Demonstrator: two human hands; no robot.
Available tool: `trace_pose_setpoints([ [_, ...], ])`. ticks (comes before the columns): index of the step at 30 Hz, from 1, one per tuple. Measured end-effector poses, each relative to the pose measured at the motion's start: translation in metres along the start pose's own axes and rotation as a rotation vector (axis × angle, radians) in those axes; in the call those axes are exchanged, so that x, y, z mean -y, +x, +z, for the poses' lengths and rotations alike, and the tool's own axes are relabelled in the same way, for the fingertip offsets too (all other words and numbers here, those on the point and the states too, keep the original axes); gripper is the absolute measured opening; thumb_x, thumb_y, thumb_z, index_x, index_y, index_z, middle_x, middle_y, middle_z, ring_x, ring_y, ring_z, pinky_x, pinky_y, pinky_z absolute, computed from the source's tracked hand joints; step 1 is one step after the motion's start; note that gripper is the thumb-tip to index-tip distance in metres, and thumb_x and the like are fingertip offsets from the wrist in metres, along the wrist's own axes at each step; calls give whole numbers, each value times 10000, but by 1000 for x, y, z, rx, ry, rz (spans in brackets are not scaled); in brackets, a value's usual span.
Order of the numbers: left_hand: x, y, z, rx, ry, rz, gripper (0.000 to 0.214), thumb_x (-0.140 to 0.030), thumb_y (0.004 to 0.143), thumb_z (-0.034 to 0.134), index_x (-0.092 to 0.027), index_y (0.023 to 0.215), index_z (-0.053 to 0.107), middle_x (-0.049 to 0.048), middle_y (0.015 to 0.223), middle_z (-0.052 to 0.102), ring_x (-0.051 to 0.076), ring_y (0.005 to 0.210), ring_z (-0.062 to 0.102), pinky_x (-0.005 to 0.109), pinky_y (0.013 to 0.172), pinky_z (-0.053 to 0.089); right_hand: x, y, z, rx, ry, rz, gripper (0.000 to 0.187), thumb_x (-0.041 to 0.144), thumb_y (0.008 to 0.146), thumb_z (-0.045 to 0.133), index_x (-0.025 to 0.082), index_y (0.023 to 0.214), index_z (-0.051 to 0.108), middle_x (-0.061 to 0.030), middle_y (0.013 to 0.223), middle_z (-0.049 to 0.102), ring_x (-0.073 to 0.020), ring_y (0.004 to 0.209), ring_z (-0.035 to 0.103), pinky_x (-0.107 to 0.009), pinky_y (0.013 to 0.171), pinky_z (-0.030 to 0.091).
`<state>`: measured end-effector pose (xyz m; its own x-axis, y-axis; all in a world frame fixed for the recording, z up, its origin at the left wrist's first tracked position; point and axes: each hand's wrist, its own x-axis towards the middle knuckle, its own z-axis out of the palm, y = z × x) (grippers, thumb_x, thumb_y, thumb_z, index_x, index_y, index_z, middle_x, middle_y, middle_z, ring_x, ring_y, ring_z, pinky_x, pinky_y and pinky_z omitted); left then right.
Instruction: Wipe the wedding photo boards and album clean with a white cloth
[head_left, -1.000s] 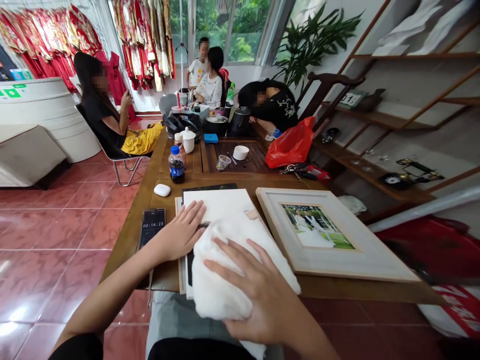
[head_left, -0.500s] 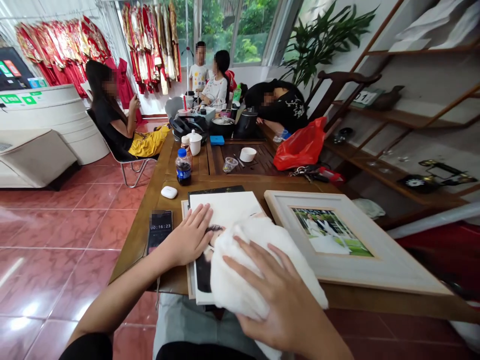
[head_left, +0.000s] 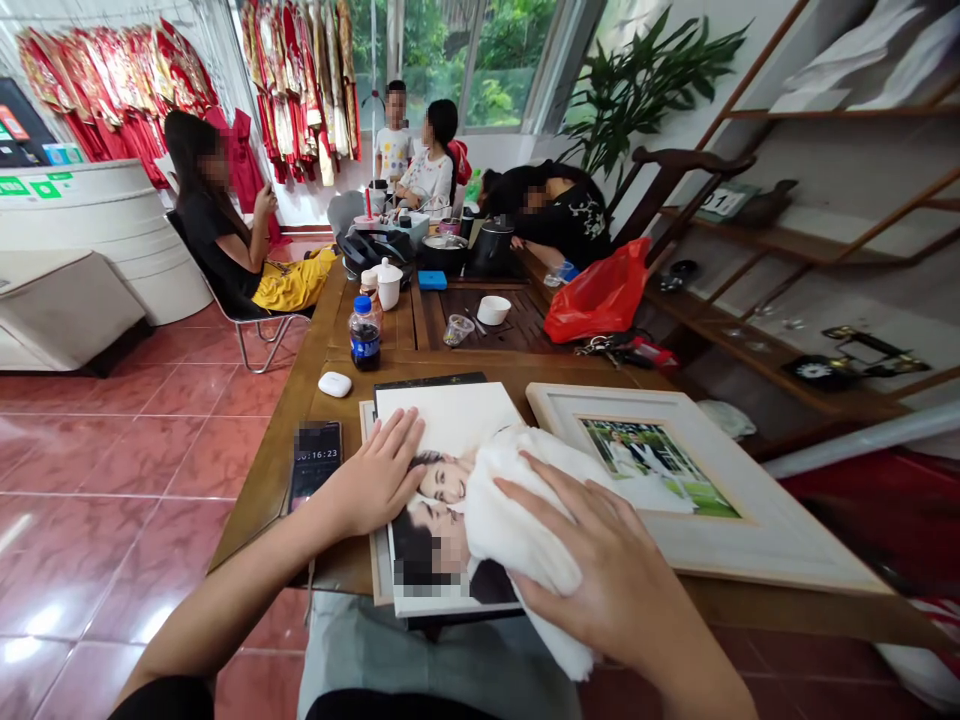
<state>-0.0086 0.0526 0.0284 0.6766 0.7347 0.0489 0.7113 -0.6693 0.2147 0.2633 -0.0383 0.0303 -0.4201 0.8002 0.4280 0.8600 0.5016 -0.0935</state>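
Left grip point(head_left: 376, 486) flat on photo panel's point(head_left: 448, 485) left edge; right grip point(head_left: 600, 552) clasping white cloth point(head_left: 514, 500), panel's right. Bottle point(head_left: 365, 338) beyond panel: dark liquid point(head_left: 366, 320).

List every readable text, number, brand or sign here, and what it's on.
"0:16:23": phone screen; a leading character is partly masked.
"01": small block on the shelf; first digit soft.
Bottle, blue label: too blurred to read.
Green signs on the white counter: too small.
Photo panel, white cloth: no text visible.
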Motion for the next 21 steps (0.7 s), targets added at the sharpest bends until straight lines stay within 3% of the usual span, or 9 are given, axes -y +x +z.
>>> trace_pose_setpoints([
  [10, 2, -1, 4, -13, 44, 16, 601, -361, 1079, 229, -57, 1593, 160, 190, 1674, 117, 293, 1558, 4, 516, 1267, 151, 39, 22, 10, 98, 117, -166, 837, 382, 669, 663, 282, 1478, 472, -163, 1615, 342, -389, 1395, 442, -622, 1100, 298],
  [14, 2, -1, 3, 7, 35, 2, 618, -393, 1086, 196, -31, 1587, 171, 206, 1672, 117, 303, 1558, 7, 515, 1268, 137, 23, 22, 9, 121, 110, -116, 829, 376, 687, 660, 321, 1488, 454, -117, 1615, 359, -364, 1389, 458, -618, 1093, 331],
  [21, 3, -1, 5, -36, 3, 28, 617, -441, 1093, 153, -90, 1600, 143, 194, 1670, 147, 280, 1559, 8, 518, 1260, 170, -12, 19, 4, 56, 32, 64, 629, 416, 832, 617, 318, 1446, 519, -89, 1575, 430, -356, 1342, 504, -584, 1051, 425],
])
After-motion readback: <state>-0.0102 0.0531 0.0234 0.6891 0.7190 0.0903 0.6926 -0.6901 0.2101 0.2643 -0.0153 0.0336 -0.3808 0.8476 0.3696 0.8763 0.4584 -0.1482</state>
